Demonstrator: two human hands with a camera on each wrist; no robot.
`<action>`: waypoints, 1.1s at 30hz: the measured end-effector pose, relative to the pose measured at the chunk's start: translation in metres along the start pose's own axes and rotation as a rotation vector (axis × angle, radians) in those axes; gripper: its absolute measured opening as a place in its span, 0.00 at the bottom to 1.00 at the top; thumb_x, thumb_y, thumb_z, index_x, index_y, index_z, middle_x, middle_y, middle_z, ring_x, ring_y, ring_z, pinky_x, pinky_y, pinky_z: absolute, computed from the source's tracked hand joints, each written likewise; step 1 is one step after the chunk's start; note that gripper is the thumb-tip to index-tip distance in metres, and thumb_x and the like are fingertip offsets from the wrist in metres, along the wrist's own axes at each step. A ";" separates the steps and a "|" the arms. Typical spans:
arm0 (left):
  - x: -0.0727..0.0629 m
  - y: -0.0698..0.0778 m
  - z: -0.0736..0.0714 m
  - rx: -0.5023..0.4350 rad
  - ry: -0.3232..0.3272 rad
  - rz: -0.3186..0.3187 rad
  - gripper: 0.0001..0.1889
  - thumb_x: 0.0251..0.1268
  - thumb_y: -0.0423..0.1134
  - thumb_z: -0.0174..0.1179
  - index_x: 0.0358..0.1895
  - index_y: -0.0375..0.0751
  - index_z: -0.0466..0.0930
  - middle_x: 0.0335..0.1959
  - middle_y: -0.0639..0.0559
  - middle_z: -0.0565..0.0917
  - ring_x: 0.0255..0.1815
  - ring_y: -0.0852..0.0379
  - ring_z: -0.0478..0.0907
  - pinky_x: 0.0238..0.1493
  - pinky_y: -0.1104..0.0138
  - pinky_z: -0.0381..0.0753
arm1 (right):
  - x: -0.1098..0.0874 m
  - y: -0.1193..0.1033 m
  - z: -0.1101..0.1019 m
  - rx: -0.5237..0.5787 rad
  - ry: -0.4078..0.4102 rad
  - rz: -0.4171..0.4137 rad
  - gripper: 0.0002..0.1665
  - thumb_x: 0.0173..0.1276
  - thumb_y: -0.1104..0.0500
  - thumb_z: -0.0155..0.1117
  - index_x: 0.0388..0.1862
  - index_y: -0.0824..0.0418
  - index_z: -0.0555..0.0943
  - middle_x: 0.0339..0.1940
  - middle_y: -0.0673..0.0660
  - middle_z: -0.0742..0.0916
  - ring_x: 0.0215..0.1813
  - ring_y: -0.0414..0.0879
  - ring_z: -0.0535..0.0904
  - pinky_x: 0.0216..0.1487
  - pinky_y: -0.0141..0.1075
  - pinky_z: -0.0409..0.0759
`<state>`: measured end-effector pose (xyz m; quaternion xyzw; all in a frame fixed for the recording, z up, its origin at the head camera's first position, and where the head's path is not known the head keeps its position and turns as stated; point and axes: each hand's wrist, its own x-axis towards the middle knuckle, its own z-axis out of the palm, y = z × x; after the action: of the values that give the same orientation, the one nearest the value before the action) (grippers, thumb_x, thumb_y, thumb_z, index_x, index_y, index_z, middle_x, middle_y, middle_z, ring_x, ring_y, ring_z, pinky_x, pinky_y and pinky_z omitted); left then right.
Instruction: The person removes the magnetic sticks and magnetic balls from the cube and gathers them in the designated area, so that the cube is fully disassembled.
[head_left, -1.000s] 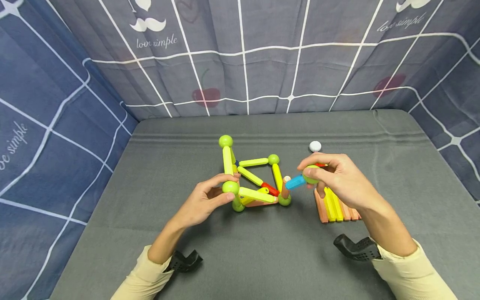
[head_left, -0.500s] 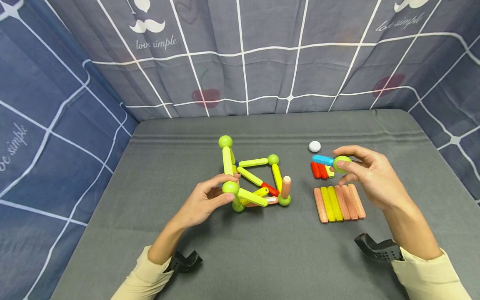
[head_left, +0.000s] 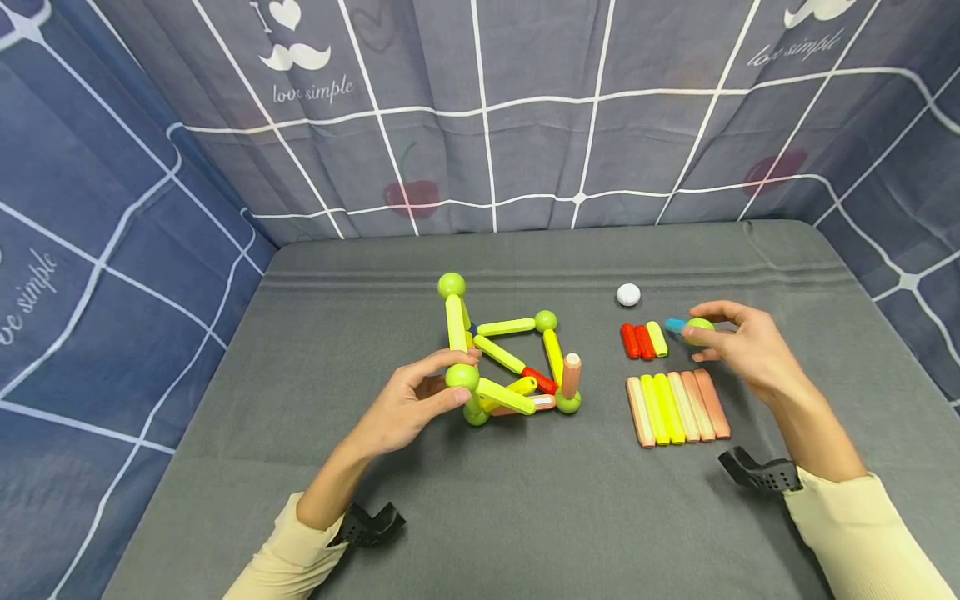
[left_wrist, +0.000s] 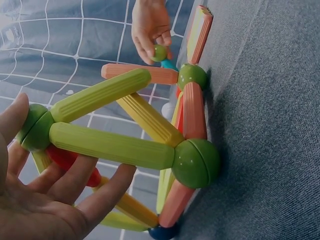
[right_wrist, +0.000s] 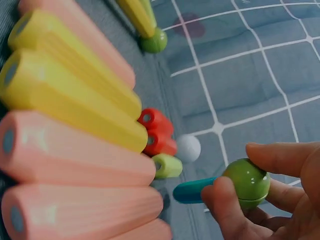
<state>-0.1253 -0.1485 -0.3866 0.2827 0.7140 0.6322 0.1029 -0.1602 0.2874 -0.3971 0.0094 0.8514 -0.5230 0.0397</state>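
A frame of magnetic rods and balls (head_left: pixel 506 326) stands on the grey cloth, made of light green, yellow, orange and red rods. My left hand (head_left: pixel 397 408) holds its raised near-left green ball (head_left: pixel 461 377), thumb and fingers around it. From that ball a light green rod (head_left: pixel 506 395) slants out with a free end. An orange rod (head_left: pixel 572 375) rises upright at the near-right corner. To the right, my right hand (head_left: pixel 753 350) pinches another green ball (right_wrist: pixel 248 182) between thumb and fingers. A short blue rod (right_wrist: pixel 192 191) sticks out from this ball, pointing left.
Beside the right hand lie two short red rods (head_left: pixel 637 342) and a short light green one (head_left: pixel 657 339). A row of longer orange and yellow rods (head_left: pixel 662 408) lies nearer me. Behind them sits a white ball (head_left: pixel 628 294). A checked curtain (head_left: pixel 525 150) hangs at the back.
My right hand has moved right, away from the frame, with the green ball and blue rod, and has come lower beside the short rods. The slanting light green rod swung slightly; my left hand stays put.
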 end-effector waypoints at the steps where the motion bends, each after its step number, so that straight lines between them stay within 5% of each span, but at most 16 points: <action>1: 0.000 0.000 0.000 -0.001 0.000 0.001 0.19 0.69 0.31 0.61 0.61 0.33 0.75 0.62 0.41 0.77 0.56 0.49 0.79 0.48 0.65 0.79 | 0.001 0.001 0.000 -0.026 -0.011 0.008 0.28 0.73 0.57 0.62 0.62 0.76 0.70 0.53 0.65 0.74 0.38 0.42 0.83 0.39 0.40 0.84; 11: 0.000 0.001 0.000 -0.014 0.002 0.002 0.19 0.69 0.30 0.61 0.61 0.32 0.75 0.62 0.41 0.77 0.58 0.48 0.78 0.50 0.65 0.79 | 0.002 0.004 -0.003 -0.160 -0.097 0.068 0.29 0.68 0.57 0.68 0.58 0.77 0.75 0.41 0.68 0.86 0.28 0.51 0.85 0.33 0.40 0.83; 19: 0.000 0.000 0.000 -0.017 0.003 0.007 0.19 0.68 0.30 0.61 0.61 0.32 0.75 0.62 0.41 0.77 0.59 0.47 0.77 0.50 0.65 0.79 | 0.006 0.001 -0.003 -0.279 -0.140 0.044 0.28 0.69 0.54 0.67 0.57 0.76 0.77 0.56 0.75 0.76 0.30 0.49 0.85 0.35 0.41 0.82; 25: 0.000 0.000 0.000 -0.012 0.002 0.002 0.19 0.69 0.30 0.61 0.61 0.33 0.75 0.61 0.42 0.77 0.60 0.46 0.76 0.51 0.65 0.79 | 0.009 0.002 -0.002 -0.317 -0.169 0.048 0.30 0.70 0.52 0.66 0.58 0.77 0.77 0.56 0.77 0.77 0.28 0.48 0.83 0.35 0.41 0.81; 33: 0.001 -0.001 0.000 -0.006 0.004 -0.002 0.19 0.69 0.30 0.61 0.61 0.33 0.76 0.61 0.43 0.78 0.55 0.48 0.79 0.49 0.65 0.79 | 0.010 0.001 -0.003 -0.248 -0.144 0.072 0.28 0.70 0.51 0.64 0.54 0.76 0.79 0.34 0.61 0.84 0.26 0.49 0.80 0.30 0.39 0.80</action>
<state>-0.1263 -0.1485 -0.3871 0.2804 0.7125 0.6350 0.1030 -0.1704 0.2901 -0.3974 -0.0024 0.9035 -0.4112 0.1204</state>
